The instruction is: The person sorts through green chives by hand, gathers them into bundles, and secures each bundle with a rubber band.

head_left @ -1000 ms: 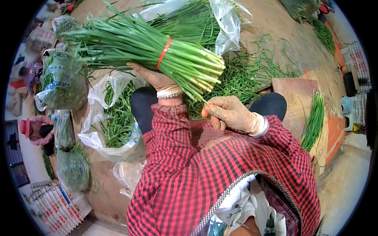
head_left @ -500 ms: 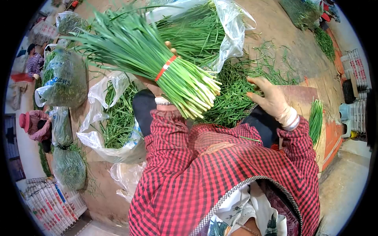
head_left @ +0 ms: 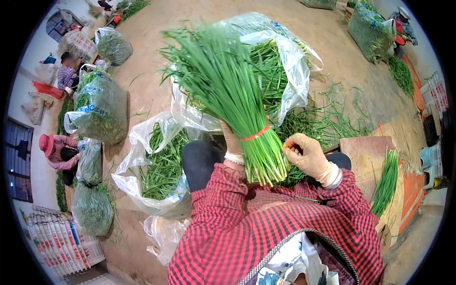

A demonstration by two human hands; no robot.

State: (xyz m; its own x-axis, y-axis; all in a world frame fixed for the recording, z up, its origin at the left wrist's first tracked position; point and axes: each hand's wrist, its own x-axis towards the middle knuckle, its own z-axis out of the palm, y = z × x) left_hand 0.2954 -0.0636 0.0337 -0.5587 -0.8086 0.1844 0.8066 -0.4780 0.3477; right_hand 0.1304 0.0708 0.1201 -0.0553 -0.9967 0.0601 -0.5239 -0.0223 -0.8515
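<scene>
My left hand [head_left: 231, 142], in a pale glove, is wrapped round a large bunch of garlic chives [head_left: 232, 90]. The bunch is upright with a slight tilt, leaves at the top and pale cut ends toward my lap; part of the hand is hidden behind it. A red band [head_left: 256, 133] circles the stems. Close by the right side of the stems is my gloved right hand [head_left: 308, 159], its fingers curled into a pinch. What lies between them, if anything, I cannot make out.
Open plastic bags of greens stand ahead [head_left: 297, 80] and to the left [head_left: 161, 204]. Loose chives [head_left: 332, 121] litter the floor. At right, a small chive bundle [head_left: 385, 183] lies beside a board [head_left: 363, 145]. Full bags [head_left: 102, 111], stacked crates [head_left: 61, 242] and other people are farther left.
The chive bunch has swung more upright and moved right and nearer my lap. My right hand has gone from spread fingers to a pinch beside the stems. The whole view has shifted.
</scene>
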